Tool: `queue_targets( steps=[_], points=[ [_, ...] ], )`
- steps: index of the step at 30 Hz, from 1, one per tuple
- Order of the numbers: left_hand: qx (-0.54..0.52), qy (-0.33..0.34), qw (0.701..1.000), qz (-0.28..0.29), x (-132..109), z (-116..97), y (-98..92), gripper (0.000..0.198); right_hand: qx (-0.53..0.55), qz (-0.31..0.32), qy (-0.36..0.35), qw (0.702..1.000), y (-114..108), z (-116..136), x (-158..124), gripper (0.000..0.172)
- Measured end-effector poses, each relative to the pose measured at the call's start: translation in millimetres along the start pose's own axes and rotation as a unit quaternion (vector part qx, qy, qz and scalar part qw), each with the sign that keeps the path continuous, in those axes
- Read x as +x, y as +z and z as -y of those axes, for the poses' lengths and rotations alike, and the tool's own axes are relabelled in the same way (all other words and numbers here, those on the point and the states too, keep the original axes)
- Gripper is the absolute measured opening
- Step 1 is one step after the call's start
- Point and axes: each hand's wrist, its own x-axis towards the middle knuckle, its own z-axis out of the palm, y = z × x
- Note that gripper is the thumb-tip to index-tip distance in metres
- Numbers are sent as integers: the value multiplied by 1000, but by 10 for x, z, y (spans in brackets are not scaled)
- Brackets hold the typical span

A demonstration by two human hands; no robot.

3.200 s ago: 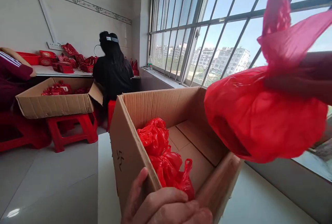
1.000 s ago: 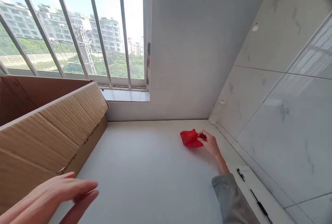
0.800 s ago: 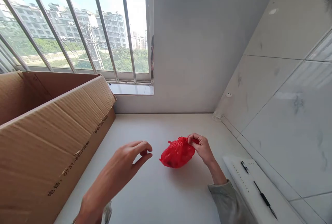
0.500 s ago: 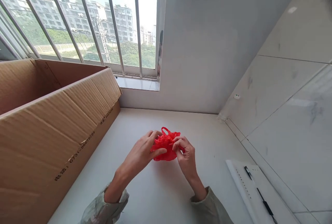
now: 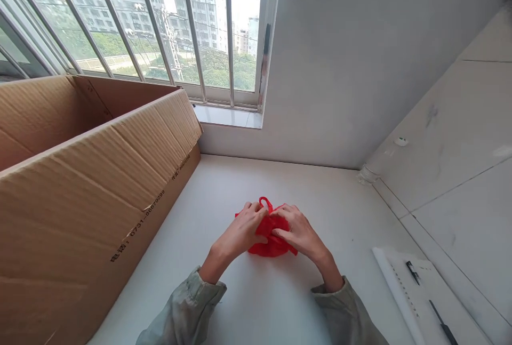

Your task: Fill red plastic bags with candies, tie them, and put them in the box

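Observation:
A crumpled red plastic bag (image 5: 269,249) lies on the white tabletop, with a thin handle loop standing up at its far side. My left hand (image 5: 242,229) grips the bag from the left, fingers curled over its top and thumb on the near side. From the right, my right hand (image 5: 301,232) pinches the gathered plastic with its thumb and fingers. The fingertips of both hands are partly buried in the folds. What the bag contains, if anything, is hidden.
A large open cardboard box (image 5: 156,142) stands at the left. At the right lie a white notebook (image 5: 396,286), a pen cap (image 5: 413,271) and a black pen (image 5: 444,323). A barred window (image 5: 216,41) is behind the table, and a tiled wall (image 5: 460,174) closes the right side.
The camera view has shifted, so the scene sits further right. My right hand has turned inward, its thumb now pressing across the bag's middle. My left hand stays on the bag.

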Motion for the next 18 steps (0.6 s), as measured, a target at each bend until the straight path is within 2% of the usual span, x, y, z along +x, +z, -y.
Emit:
queue_targets(
  steps=[4,6,12,16,17,18],
  points=[
    [29,1,1000,-2,53,18,69,11,10,-21,22,999,44,-29,10,19],
    [33,-9,999,-3,60,43,36,16,18,-33,33,999,-2,-45,4,16],
    [16,-51,999,-8,-85,330,-330,12,6,-119,96,988,-331,-205,-46,12],
    [11,-87,996,-3,-277,420,-561,5,-36,-94,116,988,-471,-258,-153,12],
    [5,-90,996,-5,-307,386,-585,6,-49,-82,112,989,-475,-236,-177,18],
    [-4,-85,996,-8,-320,329,-591,16,-58,-72,102,990,-465,-200,-192,27]
  ],
)
